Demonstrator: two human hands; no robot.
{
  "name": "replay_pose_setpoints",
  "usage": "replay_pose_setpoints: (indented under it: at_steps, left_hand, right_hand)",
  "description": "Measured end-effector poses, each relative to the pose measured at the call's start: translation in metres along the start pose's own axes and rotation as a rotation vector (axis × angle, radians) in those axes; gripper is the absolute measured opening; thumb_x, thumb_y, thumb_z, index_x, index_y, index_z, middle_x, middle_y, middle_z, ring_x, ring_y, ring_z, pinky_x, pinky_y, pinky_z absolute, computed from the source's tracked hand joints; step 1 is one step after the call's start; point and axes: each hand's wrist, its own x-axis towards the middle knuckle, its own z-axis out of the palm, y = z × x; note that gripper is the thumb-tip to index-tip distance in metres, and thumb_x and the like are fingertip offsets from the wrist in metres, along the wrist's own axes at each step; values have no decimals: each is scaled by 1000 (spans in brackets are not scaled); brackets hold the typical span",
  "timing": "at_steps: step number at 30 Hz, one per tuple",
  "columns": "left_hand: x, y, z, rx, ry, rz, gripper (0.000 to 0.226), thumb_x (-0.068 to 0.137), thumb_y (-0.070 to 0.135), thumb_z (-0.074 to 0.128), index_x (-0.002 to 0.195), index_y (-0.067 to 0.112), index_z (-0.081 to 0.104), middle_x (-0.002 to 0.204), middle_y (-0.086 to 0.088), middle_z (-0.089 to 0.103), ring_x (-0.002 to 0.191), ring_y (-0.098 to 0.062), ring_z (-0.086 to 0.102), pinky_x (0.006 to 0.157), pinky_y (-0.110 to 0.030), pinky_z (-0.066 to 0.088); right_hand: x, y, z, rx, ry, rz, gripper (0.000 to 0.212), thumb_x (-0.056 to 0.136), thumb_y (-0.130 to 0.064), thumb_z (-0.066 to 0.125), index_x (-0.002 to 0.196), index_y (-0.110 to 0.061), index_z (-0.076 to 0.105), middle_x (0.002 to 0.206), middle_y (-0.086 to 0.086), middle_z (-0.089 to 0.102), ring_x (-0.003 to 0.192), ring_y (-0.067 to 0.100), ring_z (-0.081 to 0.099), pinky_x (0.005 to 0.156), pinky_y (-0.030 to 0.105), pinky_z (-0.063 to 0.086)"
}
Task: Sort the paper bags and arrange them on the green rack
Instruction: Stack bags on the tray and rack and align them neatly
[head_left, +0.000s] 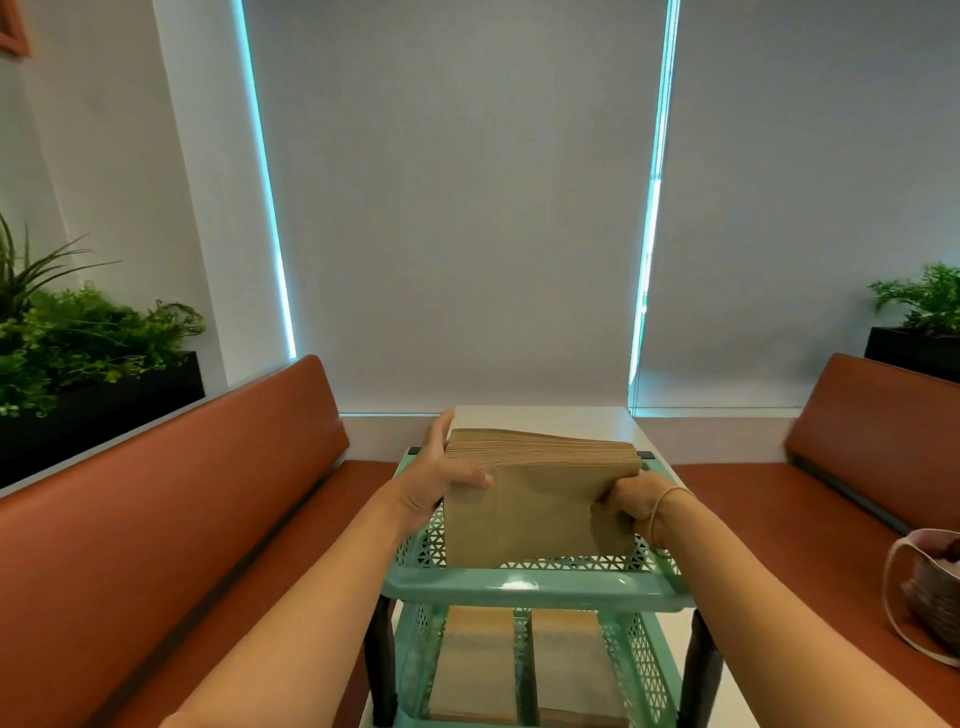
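Note:
A thick stack of brown paper bags (540, 499) stands on edge in the top tray of the green rack (524, 584). My left hand (441, 478) grips the stack's left side, thumb across its front face. My right hand (631, 506) grips the right side, fingers curled round the edge. Further brown paper bags (478, 660) lie flat on the lower shelf, in two piles side by side.
The rack stands on a white table (545, 415) between two orange benches (171, 509). A woven bag (930, 592) sits on the right bench. Planters with green plants (78, 338) stand behind both benches. Grey blinds cover the window ahead.

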Motion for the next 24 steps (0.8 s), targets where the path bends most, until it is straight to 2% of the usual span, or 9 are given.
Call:
replay_pose_setpoints:
  at_steps: [3,5,8,10,12,17,21,24]
  left_hand:
    - [-3,7,-3,86,-82,-43,113,57,2,74,145,27,7,113,8,44,102,-16,51,80,-28,48]
    - [-3,9,-10,171,-109,-80,109,68,-10,73,146,23,5,103,14,40,103,-15,49,86,-30,47]
    - [-4,9,-18,373,-151,-160,108,72,-14,68,148,23,1,106,11,44,113,-19,45,100,-33,39]
    - [-4,7,-19,502,-166,-199,109,69,-12,70,147,25,2,115,3,50,115,-20,47,99,-32,41]
    - [-3,1,-17,577,-136,-193,102,69,-9,71,146,23,12,121,0,51,116,-19,49,99,-32,43]
    - [2,-8,-14,555,-51,-111,75,77,-3,70,139,21,34,127,2,53,118,-15,50,104,-32,43]
    - [3,-5,-15,409,-62,-107,55,82,-2,66,129,17,46,121,-3,58,111,-16,55,90,-24,51]
    - [5,3,-17,290,-57,-196,29,87,10,62,115,10,56,103,-5,67,94,-19,63,82,-30,52]
  right_hand:
    - [1,2,0,-13,-3,6,25,81,8,54,103,-1,59,112,20,61,105,38,54,98,53,43]
    - [-1,1,-1,-27,-3,8,24,81,7,55,103,-1,59,112,20,61,106,38,54,98,53,43]
    - [-2,0,-1,-50,-8,14,29,82,5,58,109,-1,57,114,18,59,109,37,53,100,54,42]
    - [-1,1,-1,-65,-6,17,32,82,3,59,113,-3,56,114,18,59,109,36,52,100,54,42]
    - [0,2,-1,-80,-4,16,32,83,2,58,114,-4,55,115,17,58,109,36,53,100,53,42]
    - [0,2,0,-134,46,-8,29,88,-4,52,117,-5,54,116,18,58,109,34,53,100,50,43]
    - [-17,-8,-5,-135,37,-11,34,85,1,57,119,1,52,119,19,56,113,37,52,100,51,43]
    - [-25,-17,-13,-130,-5,17,36,80,2,66,112,1,50,115,21,58,106,39,57,94,52,47]
